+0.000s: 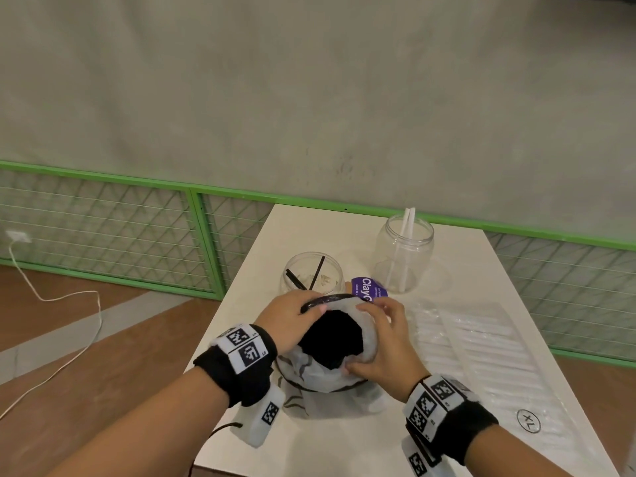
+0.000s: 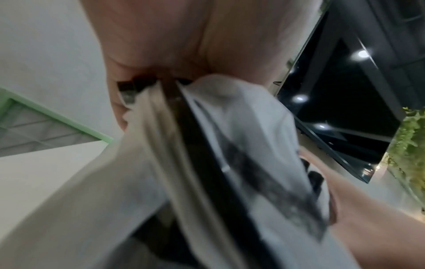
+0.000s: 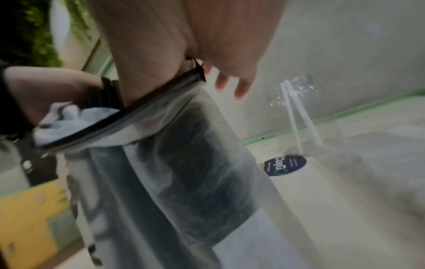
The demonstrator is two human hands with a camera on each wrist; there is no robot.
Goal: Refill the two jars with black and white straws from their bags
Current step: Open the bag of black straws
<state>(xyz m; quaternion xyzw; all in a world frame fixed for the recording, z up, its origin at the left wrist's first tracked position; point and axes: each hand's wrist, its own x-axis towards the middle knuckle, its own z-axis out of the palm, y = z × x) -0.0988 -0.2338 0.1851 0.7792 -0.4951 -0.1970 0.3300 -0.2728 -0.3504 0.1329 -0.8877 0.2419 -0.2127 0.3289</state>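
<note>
Together we held the bag of black straws (image 1: pixel 330 342) upright on the near white surface (image 1: pixel 344 442), left hand (image 1: pixel 292 318) and right hand (image 1: pixel 385 346) gripping its mouth; two jars (image 1: pixel 404 253) stood farther off, before a grey wall (image 1: pixel 309 98) with green mesh panelling (image 1: pixel 103 228).

White table (image 1: pixel 344 438), two jars (image 1: pixel 403 251), straw bags (image 1: pixel 481 352)

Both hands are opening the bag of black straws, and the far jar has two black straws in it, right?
Not quite. In the head view the far jar holds two white straws, not black. Both hands, left hand and right hand, do grip the bag of black straws.
</note>
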